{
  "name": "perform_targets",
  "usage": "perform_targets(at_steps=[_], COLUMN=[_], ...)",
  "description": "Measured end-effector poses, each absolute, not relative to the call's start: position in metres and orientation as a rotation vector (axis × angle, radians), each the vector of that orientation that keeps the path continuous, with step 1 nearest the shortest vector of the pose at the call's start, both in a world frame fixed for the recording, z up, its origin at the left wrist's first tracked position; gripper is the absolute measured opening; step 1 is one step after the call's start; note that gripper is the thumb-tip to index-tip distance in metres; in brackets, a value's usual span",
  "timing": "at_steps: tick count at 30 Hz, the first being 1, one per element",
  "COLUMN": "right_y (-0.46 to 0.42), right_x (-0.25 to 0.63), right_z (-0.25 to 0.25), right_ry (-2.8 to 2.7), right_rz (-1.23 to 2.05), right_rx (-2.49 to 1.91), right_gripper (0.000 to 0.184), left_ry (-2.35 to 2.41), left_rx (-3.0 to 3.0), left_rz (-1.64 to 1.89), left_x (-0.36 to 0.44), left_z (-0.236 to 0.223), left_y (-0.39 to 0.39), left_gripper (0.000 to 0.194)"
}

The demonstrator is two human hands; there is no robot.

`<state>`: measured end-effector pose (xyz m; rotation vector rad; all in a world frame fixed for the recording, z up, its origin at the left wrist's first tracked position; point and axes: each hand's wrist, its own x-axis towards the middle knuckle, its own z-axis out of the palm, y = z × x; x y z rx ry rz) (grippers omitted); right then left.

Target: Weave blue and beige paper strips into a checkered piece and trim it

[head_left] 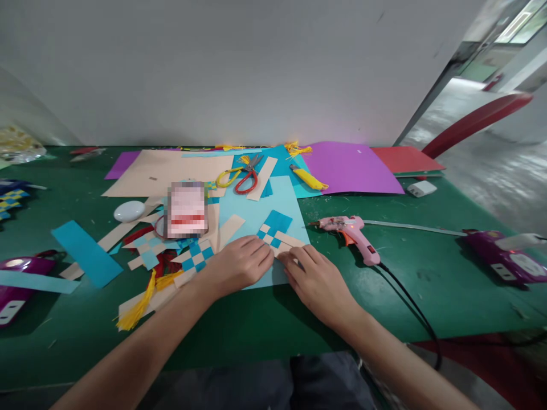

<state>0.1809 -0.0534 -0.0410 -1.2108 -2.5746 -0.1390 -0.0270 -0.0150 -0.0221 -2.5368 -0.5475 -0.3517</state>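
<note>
A small checkered piece of woven paper strips [277, 223], blue and cream, lies on a light blue paper sheet [282, 193] in front of me. My left hand [243, 263] is closed at its left lower edge, fingers curled and fingertips partly hidden. From the right, my right hand [318, 280] pinches the lower edge near a cream strip end. Left of my hands rests another blue and cream woven piece [196, 256]. A pink hot glue gun [348, 230] lies on its side to the right of my right hand.
Scissors [247, 175] and a yellow utility knife [308, 177] lie on paper sheets at the back. A yellow tassel [139, 304], a blue strip [88, 253] and a blurred package [187, 209] are leftward. A cord trails from the glue gun; a purple power strip [504, 256] sits right.
</note>
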Motion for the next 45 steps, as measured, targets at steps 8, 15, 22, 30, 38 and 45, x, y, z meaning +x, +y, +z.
perform_targets(at_steps=[8, 15, 22, 30, 38, 45], right_y=[-0.056, -0.057, -0.059, -0.060, -0.063, -0.044], right_x=[0.182, 0.183, 0.183, 0.181, 0.211, 0.268], right_z=[-0.044, -0.045, -0.043, -0.040, -0.029, -0.017], right_ry=[-2.587, -2.583, -2.588, -2.546, -2.295, -2.011], right_rz=[-0.157, -0.200, -0.257, -0.201, -0.247, -0.369], right_rx=[-1.211, -1.221, -1.208, -1.206, -1.177, -1.731], right_gripper=[0.026, 0.027, 0.028, 0.025, 0.026, 0.018], left_ry=[-0.555, -0.682, -0.789, -0.770, -0.864, -1.140], left_rx=[-2.602, -2.661, -2.701, -2.632, -2.690, -2.874], left_rz=[-0.299, -0.332, -0.404, -0.428, -0.463, -0.643], left_x=[-0.027, -0.028, -0.031, -0.028, -0.031, -0.032], left_z=[-0.019, -0.026, -0.032, -0.027, -0.034, -0.007], left_y=[-0.018, -0.025, -0.029, -0.033, -0.035, -0.009], left_gripper=[0.021, 0.024, 0.025, 0.024, 0.030, 0.023])
